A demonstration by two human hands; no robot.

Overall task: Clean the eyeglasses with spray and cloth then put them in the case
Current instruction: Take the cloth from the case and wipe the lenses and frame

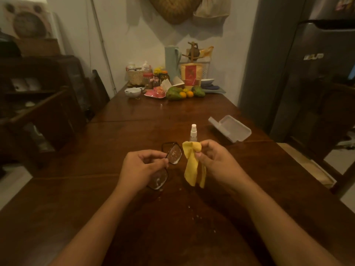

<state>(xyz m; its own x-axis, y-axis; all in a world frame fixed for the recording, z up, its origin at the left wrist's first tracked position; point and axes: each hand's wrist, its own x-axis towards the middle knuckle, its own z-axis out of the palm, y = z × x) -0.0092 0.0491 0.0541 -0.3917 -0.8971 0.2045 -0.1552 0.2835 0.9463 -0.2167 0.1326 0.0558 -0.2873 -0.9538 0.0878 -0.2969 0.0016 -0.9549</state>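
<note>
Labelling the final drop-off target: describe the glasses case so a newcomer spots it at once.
Take the long dark wooden table. On its right side, past the right hand pinching the yellow cloth and right of the small white spray bottle, lies the case. It is the only flat, pale translucent box there, lying open and empty.

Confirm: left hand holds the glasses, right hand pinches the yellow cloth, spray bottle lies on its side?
Not quite: head view shows the spray bottle standing upright on the table. The rest holds: left hand holds the glasses, right hand pinches the yellow cloth.
</note>
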